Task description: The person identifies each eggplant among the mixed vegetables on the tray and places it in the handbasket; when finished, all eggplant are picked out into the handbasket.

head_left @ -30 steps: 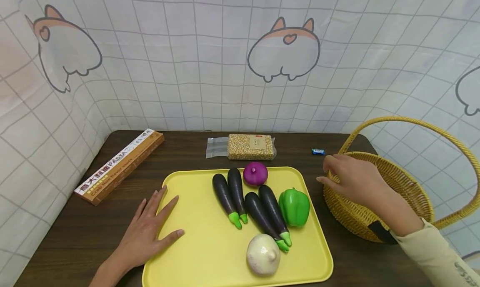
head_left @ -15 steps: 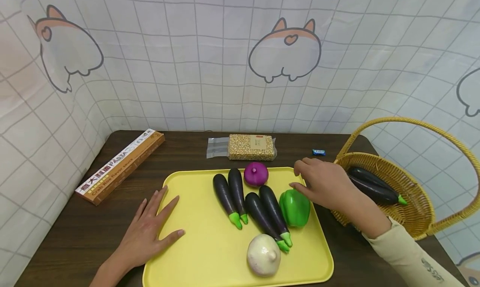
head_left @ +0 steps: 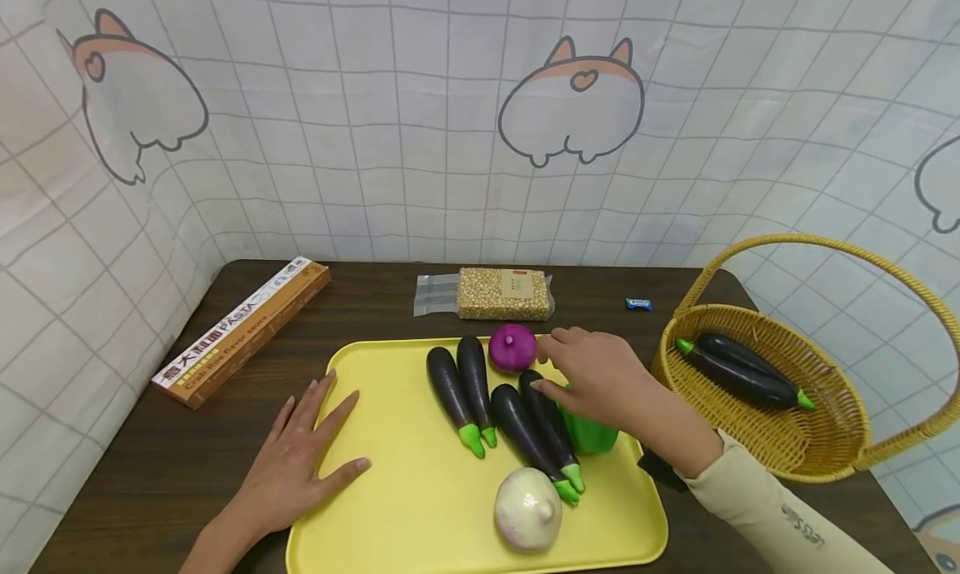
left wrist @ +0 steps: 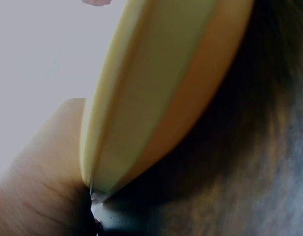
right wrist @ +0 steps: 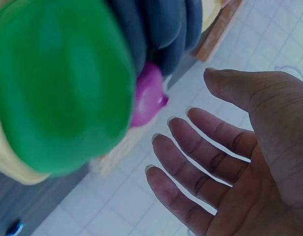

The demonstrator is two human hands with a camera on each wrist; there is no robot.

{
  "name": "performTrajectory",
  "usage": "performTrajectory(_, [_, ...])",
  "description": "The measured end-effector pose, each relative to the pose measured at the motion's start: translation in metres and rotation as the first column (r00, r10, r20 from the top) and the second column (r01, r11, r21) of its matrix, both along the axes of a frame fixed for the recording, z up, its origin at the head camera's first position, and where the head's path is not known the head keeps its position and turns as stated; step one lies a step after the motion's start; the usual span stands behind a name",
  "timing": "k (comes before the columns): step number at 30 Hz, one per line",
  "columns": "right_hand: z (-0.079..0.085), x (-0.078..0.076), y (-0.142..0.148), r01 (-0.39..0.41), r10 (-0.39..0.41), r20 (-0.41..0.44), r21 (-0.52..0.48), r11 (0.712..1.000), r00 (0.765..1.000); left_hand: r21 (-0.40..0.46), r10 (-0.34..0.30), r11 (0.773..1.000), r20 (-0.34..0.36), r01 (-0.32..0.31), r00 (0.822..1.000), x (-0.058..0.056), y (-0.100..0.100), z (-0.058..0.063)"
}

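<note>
My left hand (head_left: 292,466) rests on the left rim of the yellow tray (head_left: 397,507), fingers spread. Over the tray's right side hovers my right hand (head_left: 600,382), holding nothing; its fingers are apart and gently bent in the right wrist view. It is close to the purple onion (head_left: 513,348) and partly covers the green bell pepper (head_left: 596,436). Two pairs of eggplants lie on the tray, the left pair (head_left: 453,395) and the right pair (head_left: 528,432). A white bulb (head_left: 528,510) sits at the front. Two more eggplants (head_left: 742,378) lie in the wicker basket (head_left: 795,453).
The basket's tall handle (head_left: 817,239) arches up at the right. Behind the tray are a vacuum pack of corn kernels (head_left: 502,294) and a small blue wrapped sweet (head_left: 638,304). A pasta box (head_left: 243,332) lies at the left. Patterned cloth (head_left: 450,141) encloses the table.
My right hand has moved left from above the basket to over the pepper and near the onion, uncovering the two eggplants in the basket. The left hand has stayed put.
</note>
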State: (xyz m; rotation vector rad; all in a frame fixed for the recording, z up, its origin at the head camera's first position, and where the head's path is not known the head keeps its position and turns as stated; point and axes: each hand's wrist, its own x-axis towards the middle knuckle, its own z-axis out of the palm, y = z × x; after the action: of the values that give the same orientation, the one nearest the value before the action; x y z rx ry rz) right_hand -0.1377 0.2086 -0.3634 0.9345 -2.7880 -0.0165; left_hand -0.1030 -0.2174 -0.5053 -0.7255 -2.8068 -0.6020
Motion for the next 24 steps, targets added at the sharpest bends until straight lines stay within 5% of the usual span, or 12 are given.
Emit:
performTrajectory(13, [-0.015,-0.008,-0.055,-0.122,0.122,-0.005,-0.017,0.992,0.993,-0.004,0.007,1.0,0.026,-0.007,1.0,0.0,0.0,0.001])
performTrajectory(24, [-0.022,-0.019,-0.091,-0.109,0.108,0.012,0.094,0.99,0.994,-0.002,0.003,1.0,0.006,-0.003,1.0,0.0,0.0,0.001])
